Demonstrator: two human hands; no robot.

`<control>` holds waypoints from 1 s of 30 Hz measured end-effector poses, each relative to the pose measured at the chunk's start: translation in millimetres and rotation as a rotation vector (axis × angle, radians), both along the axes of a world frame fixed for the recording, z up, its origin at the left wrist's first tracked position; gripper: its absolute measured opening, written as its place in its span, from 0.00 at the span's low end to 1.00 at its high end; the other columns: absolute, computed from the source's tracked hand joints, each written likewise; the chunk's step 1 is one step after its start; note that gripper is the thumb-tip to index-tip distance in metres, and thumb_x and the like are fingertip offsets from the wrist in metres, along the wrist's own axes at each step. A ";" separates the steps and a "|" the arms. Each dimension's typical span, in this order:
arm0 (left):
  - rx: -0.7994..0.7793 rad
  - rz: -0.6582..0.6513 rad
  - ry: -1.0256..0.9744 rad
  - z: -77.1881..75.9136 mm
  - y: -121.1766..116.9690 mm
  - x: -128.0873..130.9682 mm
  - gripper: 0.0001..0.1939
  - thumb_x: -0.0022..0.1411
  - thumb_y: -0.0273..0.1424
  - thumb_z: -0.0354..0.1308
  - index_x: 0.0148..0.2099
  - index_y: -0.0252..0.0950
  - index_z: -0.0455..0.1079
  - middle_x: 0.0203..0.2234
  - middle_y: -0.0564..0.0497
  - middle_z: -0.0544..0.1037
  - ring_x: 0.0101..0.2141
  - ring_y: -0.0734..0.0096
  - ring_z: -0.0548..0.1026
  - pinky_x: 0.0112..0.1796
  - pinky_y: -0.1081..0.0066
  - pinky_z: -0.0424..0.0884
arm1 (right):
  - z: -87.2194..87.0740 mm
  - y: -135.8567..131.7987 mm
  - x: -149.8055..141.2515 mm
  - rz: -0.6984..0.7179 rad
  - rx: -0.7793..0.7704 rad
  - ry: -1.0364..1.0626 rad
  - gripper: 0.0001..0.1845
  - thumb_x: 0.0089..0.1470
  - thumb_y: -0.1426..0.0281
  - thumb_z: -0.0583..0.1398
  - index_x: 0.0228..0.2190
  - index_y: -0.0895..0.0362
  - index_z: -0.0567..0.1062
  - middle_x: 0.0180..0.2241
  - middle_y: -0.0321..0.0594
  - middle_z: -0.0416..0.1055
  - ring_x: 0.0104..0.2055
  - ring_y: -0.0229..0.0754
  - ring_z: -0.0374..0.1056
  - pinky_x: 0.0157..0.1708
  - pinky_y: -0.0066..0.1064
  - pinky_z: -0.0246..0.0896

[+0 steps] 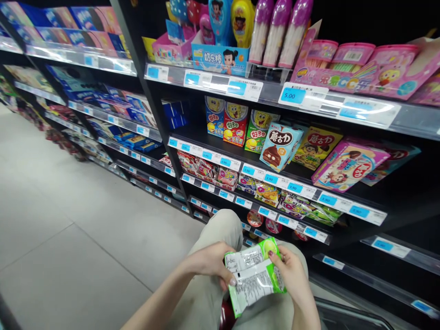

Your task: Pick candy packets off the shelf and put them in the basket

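A green and white snack packet (254,275) is held low in the frame, above the person's lap, its back turned up so that dense small print and a barcode-like panel are seen; a green round fruit picture shows at its top corner. The packet is gripped from both sides: the left hand (209,263) is closed on its left edge, thumb pressed on the white panel, while the right hand (292,270) is wrapped around its right edge, fingers curled over the top. Both forearms are angled inward. Just beyond, shelves (275,176) of colourful sweets with blue price tags (293,95) are seen.
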State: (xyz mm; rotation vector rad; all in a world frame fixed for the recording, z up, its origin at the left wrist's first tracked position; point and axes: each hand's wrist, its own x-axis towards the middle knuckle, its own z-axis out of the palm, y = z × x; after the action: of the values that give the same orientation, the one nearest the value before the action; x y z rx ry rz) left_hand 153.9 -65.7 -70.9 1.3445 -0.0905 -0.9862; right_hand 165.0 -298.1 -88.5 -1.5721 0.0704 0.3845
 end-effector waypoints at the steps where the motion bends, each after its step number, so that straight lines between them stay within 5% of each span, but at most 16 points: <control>1: -0.009 0.006 0.009 0.1 -0.7 0.5 0.18 0.35 0.28 0.68 0.32 0.30 0.71 0.26 0.49 0.74 0.26 0.69 0.73 0.24 0.77 0.73 | -1.1 -0.4 0.3 -0.008 -0.019 -0.002 0.18 0.43 0.57 0.61 0.28 0.59 0.69 0.24 0.41 0.68 0.26 0.41 0.62 0.26 0.30 0.55; 9: -0.059 -0.015 0.047 -6.2 -3.1 0.8 0.23 0.33 0.29 0.70 0.34 0.29 0.69 0.28 0.48 0.75 0.27 0.68 0.74 0.25 0.75 0.73 | 4.0 0.2 -1.2 -0.042 -0.177 -0.069 0.20 0.46 0.53 0.57 0.25 0.60 0.68 0.23 0.38 0.65 0.25 0.38 0.58 0.24 0.27 0.51; 14: -0.032 -0.058 -0.093 -14.2 0.3 -3.0 0.23 0.35 0.34 0.69 0.34 0.30 0.67 0.29 0.49 0.74 0.30 0.68 0.73 0.28 0.74 0.72 | 13.3 -3.5 -4.4 0.032 -0.116 -0.019 0.20 0.46 0.54 0.57 0.23 0.60 0.67 0.21 0.37 0.62 0.23 0.36 0.56 0.22 0.26 0.49; 20: 0.052 -0.265 -0.321 0.2 -7.6 -4.5 0.28 0.31 0.35 0.70 0.38 0.31 0.69 0.31 0.50 0.74 0.31 0.69 0.71 0.29 0.77 0.68 | 29.0 2.6 -14.8 0.217 -0.048 -0.019 0.18 0.47 0.57 0.58 0.22 0.61 0.68 0.19 0.35 0.61 0.22 0.33 0.54 0.21 0.24 0.48; 23: 0.091 -0.204 -0.346 6.1 -23.4 -8.9 0.22 0.34 0.33 0.69 0.34 0.31 0.71 0.30 0.52 0.75 0.28 0.73 0.69 0.28 0.79 0.66 | 29.5 9.9 -16.3 0.318 -0.082 -0.054 0.16 0.48 0.59 0.58 0.21 0.61 0.70 0.18 0.35 0.61 0.21 0.33 0.54 0.20 0.24 0.48; 27: 0.038 -0.007 -0.257 1.1 -40.2 -14.4 0.20 0.39 0.32 0.67 0.37 0.30 0.72 0.34 0.49 0.75 0.32 0.70 0.71 0.32 0.76 0.67 | 21.4 5.8 -7.7 0.075 -0.186 -0.131 0.17 0.48 0.57 0.57 0.29 0.60 0.72 0.23 0.39 0.68 0.25 0.37 0.62 0.24 0.26 0.56; 30: -0.087 0.159 -0.155 -4.2 -47.9 -15.5 0.21 0.40 0.30 0.67 0.39 0.27 0.72 0.34 0.45 0.75 0.34 0.66 0.72 0.34 0.73 0.68 | 15.5 -4.4 -0.7 -0.130 -0.093 -0.171 0.20 0.47 0.56 0.58 0.37 0.59 0.70 0.30 0.44 0.71 0.32 0.42 0.67 0.32 0.29 0.62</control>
State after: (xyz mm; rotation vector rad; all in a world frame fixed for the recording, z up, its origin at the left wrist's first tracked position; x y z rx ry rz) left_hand 138.3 -113.6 -75.1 1.3256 -0.1395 -0.7363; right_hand 164.3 -302.5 -72.9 -1.6763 0.0587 0.1457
